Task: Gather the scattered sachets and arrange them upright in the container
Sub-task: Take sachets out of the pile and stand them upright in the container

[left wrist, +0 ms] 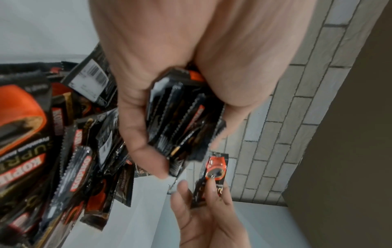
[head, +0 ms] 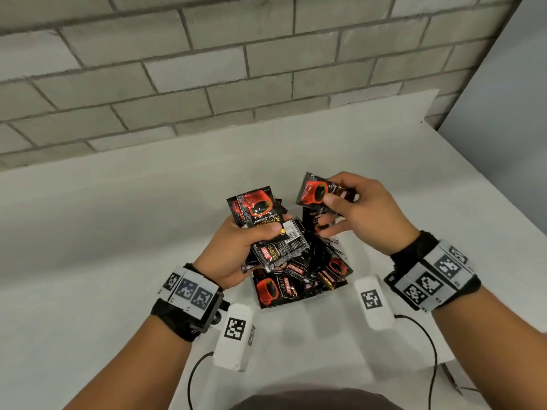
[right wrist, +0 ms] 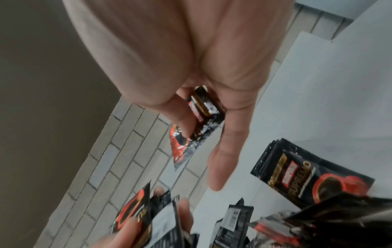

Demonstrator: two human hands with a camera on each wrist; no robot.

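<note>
The left hand (head: 236,247) grips a bundle of sachets (head: 260,214), fingers and thumb curled round it; the left wrist view shows the sachet edges stacked side by side in the palm. The bundle is held above the surface (head: 118,232), its upper ends pointing away from the person.

The right hand (head: 364,214) pinches a single sachet (head: 318,192) between thumb and forefinger, while the remaining fingers extend loosely below it. This sachet is lifted clear of the surface, just beside the bundle but apart from it. It is black with a red cup printed on it.

A loose pile of sachets (head: 305,279) lies on the surface beneath and between both hands, overlapping at mixed angles, some face up, some showing a barcode panel. Whether the pile sits inside a container cannot be told from these views.

Each wrist carries a black strap with a band of printed markers (head: 189,290). Two white blocks with markers (head: 235,335) hang below the wrists, each with a black cable (head: 194,377). A grey brick wall (head: 207,69) stands behind the surface.
</note>
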